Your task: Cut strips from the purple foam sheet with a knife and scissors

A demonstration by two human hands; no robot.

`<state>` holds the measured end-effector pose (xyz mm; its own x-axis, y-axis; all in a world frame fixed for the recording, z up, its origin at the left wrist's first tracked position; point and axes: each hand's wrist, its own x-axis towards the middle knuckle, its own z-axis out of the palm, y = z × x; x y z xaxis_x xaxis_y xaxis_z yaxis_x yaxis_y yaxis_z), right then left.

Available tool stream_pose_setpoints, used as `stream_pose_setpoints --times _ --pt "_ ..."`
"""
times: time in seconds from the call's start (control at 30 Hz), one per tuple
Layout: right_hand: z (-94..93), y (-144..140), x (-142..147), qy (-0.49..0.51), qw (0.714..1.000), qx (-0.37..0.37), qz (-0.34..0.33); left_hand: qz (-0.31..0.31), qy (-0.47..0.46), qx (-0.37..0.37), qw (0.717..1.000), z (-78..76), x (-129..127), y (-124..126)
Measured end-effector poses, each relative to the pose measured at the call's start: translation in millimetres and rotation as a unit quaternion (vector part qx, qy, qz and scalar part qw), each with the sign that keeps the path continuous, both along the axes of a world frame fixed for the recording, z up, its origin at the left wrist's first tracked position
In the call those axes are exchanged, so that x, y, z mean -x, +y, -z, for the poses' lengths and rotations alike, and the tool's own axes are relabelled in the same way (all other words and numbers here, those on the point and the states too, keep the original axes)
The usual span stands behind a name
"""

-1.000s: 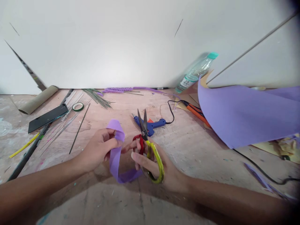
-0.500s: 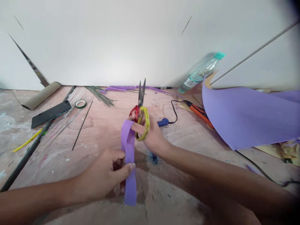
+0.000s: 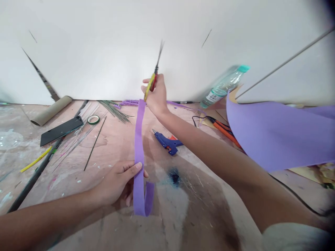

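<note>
A blue glue gun lies on the wooden floor. A black phone sits beside green tape; a water bottle leans above purple foam sheet.

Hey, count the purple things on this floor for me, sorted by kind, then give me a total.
Purple strip, pinched in the left hand and pulled up by the right hand that also holds scissors: 1
Large purple sheet: 1
Purple beaded stem by the wall: 1
Total: 3
</note>
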<state>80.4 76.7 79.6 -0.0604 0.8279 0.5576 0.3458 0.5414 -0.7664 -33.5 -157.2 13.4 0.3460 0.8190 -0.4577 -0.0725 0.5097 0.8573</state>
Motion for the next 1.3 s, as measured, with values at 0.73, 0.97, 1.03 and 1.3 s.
stream_pose_setpoints --times 0.73,0.97,1.03,1.3 --pt "51.7 -155 -48 0.059 0.903 0.373 -0.203 0.013 -0.086 0.065 0.994 5.7 -22 -47" --pt "50.1 -78 0 0.029 0.939 0.296 -0.174 0.068 -0.059 -0.009 0.996 3.9 -12 -49" --pt "46.1 -57 12 0.013 0.949 0.265 -0.172 0.116 -0.063 -0.007 0.991 -1.5 -9 -49" --pt "44.0 6 49 -0.096 0.974 0.163 -0.121 0.209 -0.098 0.047 0.972 -1.4 -12 -52"
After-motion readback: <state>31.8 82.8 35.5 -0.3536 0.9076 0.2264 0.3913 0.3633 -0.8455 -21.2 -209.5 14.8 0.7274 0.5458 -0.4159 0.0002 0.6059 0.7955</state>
